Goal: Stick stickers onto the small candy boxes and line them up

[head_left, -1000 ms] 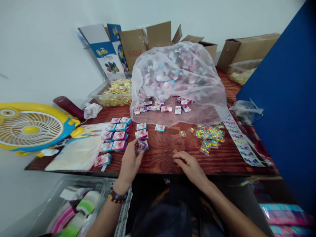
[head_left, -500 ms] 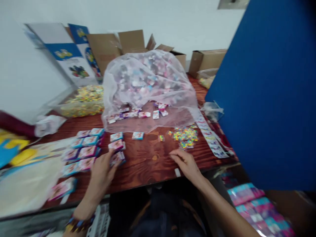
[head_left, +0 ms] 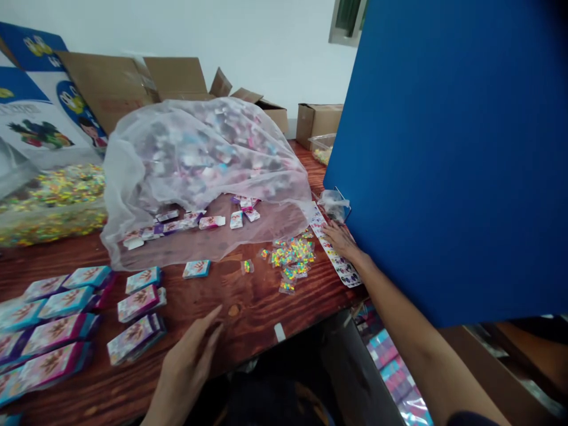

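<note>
My left hand point(head_left: 190, 360) hovers over the front edge of the wooden table, fingers stretched out and nothing in them. Just left of it lie small printed boxes point(head_left: 135, 338), stacked in a short column. My right hand point(head_left: 341, 239) reaches far right, its fingers laid flat on a sticker sheet point(head_left: 346, 273) with rows of small pictures. Between the hands is a pile of clear sachets point(head_left: 293, 254) filled with bright coloured bits. A single sachet point(head_left: 247, 267) and one blue-edged box point(head_left: 196, 269) lie to the left of the pile.
A sheer white net point(head_left: 199, 154) covers a heap of small boxes. At left are rows of boxes point(head_left: 57, 331) and a clear tub point(head_left: 53, 219) of sachets. A blue panel point(head_left: 435, 165) stands close on the right. Cardboard cartons point(head_left: 319, 121) line the wall.
My right hand has moved from beside the sachets to the sticker sheet. My left hand has left the stacked boxes and moved right. The view has turned right.
</note>
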`<state>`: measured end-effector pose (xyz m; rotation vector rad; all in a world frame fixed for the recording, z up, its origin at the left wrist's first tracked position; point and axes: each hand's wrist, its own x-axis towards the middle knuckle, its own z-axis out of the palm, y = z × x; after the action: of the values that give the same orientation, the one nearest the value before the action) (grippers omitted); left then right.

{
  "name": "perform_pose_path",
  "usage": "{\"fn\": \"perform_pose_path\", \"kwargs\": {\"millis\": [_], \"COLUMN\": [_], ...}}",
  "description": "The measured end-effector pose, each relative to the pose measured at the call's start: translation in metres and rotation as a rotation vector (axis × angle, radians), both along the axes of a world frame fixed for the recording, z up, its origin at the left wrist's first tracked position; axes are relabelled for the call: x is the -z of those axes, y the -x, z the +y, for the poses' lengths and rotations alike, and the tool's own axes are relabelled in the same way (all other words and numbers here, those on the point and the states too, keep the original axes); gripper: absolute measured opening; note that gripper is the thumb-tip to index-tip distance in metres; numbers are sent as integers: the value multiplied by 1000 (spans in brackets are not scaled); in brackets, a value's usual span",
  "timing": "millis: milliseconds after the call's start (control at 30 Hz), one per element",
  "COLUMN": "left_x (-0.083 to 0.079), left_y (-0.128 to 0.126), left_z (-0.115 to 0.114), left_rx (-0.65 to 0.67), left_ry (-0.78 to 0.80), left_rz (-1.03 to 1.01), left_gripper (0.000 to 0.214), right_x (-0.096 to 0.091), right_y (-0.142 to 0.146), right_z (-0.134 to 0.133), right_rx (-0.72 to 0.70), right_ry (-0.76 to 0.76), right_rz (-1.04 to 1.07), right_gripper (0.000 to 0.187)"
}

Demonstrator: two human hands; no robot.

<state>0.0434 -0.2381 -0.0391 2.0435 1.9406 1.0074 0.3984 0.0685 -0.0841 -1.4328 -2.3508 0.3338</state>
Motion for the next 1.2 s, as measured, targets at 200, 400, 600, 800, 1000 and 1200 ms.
{"fn": "perform_pose_path", "kwargs": {"millis": [200, 400, 600, 800, 1000, 1200], "left_x": [9, 5, -4, -60, -79, -53], "left_y": [-13, -16, -29, -70, -98, -79], "left_z": [4, 0, 10, 38, 42, 31], "left_rx": [95, 99, 73, 16, 201, -119], "left_ry": [11, -31, -1, 117, 305, 338], "left_rz": [-20, -10, -189, -467, -822, -1335], "left_gripper": [38, 36, 29, 43, 32, 35], "right_x": [4, -18, -91, -175, -177, -146], "right_y": [-4, 0, -14, 20, 81, 113], "right_z": [-3, -12, -43, -99, -126, -169], "right_rx": [1, -50, -18, -221, -368, -470], "right_ry": [-32, -86, -160, 155, 230, -138], "right_rz": [47, 88, 104, 408, 474, 443], "right_gripper": [24, 22, 24, 22, 23, 13]}}
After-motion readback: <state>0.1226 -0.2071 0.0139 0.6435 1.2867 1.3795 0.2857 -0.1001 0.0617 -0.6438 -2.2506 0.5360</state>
